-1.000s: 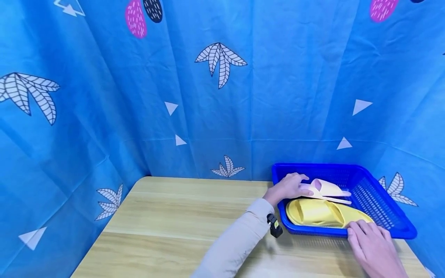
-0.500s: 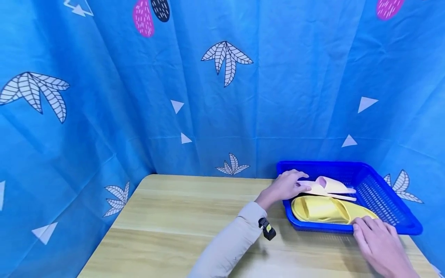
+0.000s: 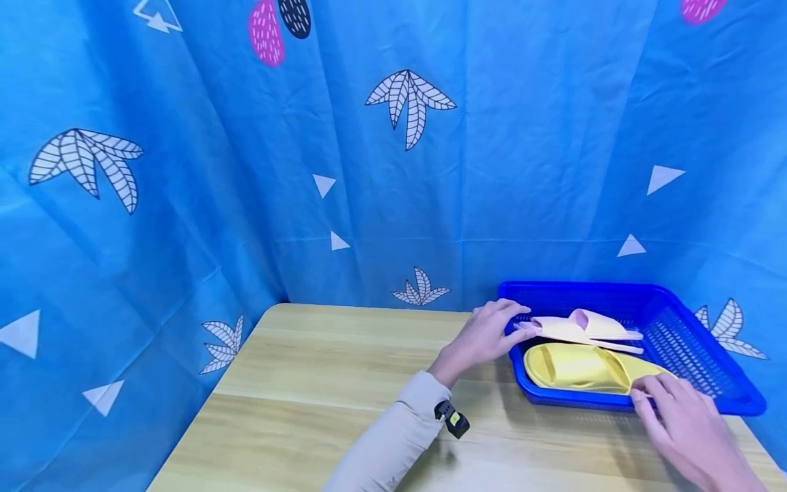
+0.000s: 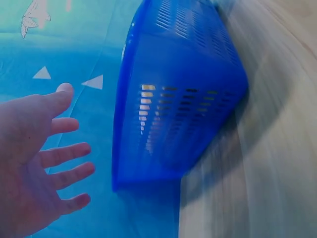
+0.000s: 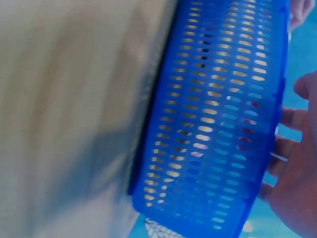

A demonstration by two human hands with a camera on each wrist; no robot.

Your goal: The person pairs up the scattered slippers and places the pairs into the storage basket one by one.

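A blue plastic basket (image 3: 719,369) holds a pair of pale pink slippers (image 3: 564,329) at the back and a yellow slipper (image 3: 581,367) in front. My left hand (image 3: 488,333) is at the basket's left rim, beside the heel end of the pink slippers. In the left wrist view that hand (image 4: 29,158) shows spread fingers, apart from the basket and holding nothing. Over the front rim, near the toe of the yellow slipper, lies my right hand (image 3: 688,424). Its fingers (image 5: 292,119) reach past the rim in the right wrist view; their tips are partly hidden.
The basket stands at the right end of a light wooden table (image 3: 320,369). A blue patterned curtain (image 3: 516,157) hangs behind and along the sides. A small black device (image 3: 453,419) is strapped to the left sleeve (image 3: 399,430).
My left hand has drawn back leftward from the pink slippers, and its fingers have come off them. The right hand stays by the front rim. The whole head view has shifted slightly.
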